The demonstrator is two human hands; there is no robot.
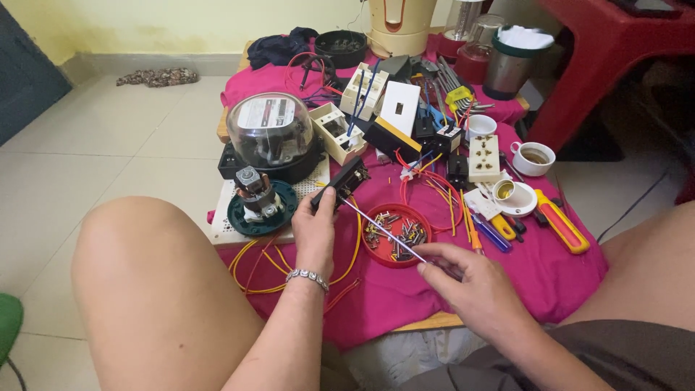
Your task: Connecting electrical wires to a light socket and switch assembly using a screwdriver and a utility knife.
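Observation:
My left hand (316, 230), with a bracelet on its wrist, holds a small black electrical part (341, 182) up over the pink cloth (391, 289). My right hand (470, 279) grips a thin screwdriver (384, 230) by its handle. The shaft slants up to the left, and its tip touches the black part. Under the shaft sits a round red lid (396, 233) filled with several small screws. Yellow and red wires (271, 275) curl on the cloth near my left wrist.
An electric meter with a clear dome (271, 134) stands at the left, a green round motor part (259, 203) in front of it. White sockets (483, 157), switches, a yellow-red screwdriver (561, 223), a cup (534, 157) and jars crowd the low table. My bare knees flank it.

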